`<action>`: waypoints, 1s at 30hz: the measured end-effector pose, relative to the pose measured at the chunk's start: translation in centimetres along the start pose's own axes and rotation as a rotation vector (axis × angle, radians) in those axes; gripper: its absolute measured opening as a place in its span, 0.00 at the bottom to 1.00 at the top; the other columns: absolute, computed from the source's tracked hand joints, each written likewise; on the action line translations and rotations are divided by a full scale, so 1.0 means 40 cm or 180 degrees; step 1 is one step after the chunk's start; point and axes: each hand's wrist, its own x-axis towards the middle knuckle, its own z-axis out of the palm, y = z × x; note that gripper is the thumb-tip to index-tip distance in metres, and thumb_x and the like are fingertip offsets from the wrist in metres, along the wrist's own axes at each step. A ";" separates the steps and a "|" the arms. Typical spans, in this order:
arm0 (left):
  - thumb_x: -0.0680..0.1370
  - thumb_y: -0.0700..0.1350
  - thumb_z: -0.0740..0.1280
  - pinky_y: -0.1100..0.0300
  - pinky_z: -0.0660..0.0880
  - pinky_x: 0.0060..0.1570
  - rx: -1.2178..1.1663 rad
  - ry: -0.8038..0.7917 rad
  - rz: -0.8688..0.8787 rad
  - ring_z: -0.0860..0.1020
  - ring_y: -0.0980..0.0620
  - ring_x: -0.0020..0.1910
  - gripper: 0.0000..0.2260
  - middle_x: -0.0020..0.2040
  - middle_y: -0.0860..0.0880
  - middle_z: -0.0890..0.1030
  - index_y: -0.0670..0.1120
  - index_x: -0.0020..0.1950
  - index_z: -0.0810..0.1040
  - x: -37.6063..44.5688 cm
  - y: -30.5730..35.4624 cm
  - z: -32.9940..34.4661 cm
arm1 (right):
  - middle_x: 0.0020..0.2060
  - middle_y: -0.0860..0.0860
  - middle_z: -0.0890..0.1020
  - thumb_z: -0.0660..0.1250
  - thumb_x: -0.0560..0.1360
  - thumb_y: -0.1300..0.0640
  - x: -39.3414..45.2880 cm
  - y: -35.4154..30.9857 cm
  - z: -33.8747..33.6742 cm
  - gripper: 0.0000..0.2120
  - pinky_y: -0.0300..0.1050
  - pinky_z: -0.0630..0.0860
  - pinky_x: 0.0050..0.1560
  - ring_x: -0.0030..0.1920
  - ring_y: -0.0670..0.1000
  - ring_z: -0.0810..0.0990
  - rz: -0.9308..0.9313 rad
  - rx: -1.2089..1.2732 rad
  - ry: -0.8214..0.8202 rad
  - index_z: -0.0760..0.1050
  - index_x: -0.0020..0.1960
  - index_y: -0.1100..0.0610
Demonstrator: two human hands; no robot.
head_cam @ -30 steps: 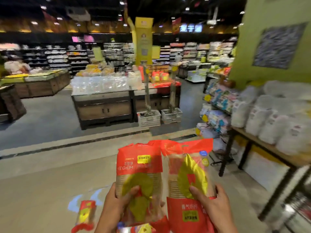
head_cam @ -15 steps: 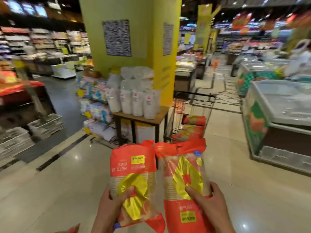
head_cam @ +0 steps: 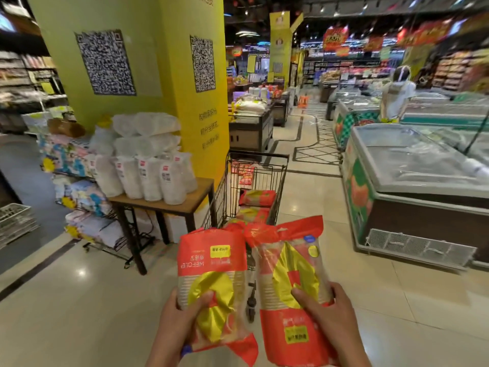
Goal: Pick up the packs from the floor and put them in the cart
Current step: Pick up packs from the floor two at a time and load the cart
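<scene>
Ahead of the cart [head_cam: 254, 181], I hold one pack [head_cam: 211, 282] in my left hand [head_cam: 180, 321] and another pack [head_cam: 293, 287] in my right hand [head_cam: 328, 316], each grip wrapped around the crinkly, light, slippery-looking midsection, best held there.

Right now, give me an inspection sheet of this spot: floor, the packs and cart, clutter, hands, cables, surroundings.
Surface: glossy tiled floor; no packs seen lying on it in this view.
Job's things: left pack and right pack, red and gold, held upright side by side; wire cart straight ahead already holds similar red packs.
Clutter: wooden table left of the cart, stacked with white bagged goods.
Hands: left hand grips the left pack; right hand grips the right pack.
Cables: nothing seen.
Surroundings: yellow pillar behind the table, chest freezer on the right, a person far off.
</scene>
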 end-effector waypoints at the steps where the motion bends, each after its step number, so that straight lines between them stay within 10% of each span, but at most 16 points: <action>1: 0.57 0.48 0.85 0.47 0.83 0.46 -0.0003 0.0028 0.0029 0.87 0.43 0.44 0.32 0.46 0.45 0.88 0.45 0.58 0.80 0.030 0.007 0.031 | 0.44 0.46 0.86 0.81 0.48 0.30 0.042 -0.007 -0.012 0.38 0.55 0.83 0.48 0.42 0.48 0.86 -0.0016 0.0015 0.0002 0.77 0.52 0.47; 30: 0.60 0.57 0.85 0.39 0.81 0.55 -0.0249 0.0263 0.0140 0.87 0.42 0.50 0.34 0.52 0.46 0.88 0.52 0.63 0.78 1.139 0.137 0.843 | 0.42 0.54 0.89 0.84 0.63 0.50 1.562 -0.281 0.114 0.22 0.64 0.84 0.48 0.41 0.58 0.88 -0.0064 0.0489 -0.1009 0.81 0.52 0.54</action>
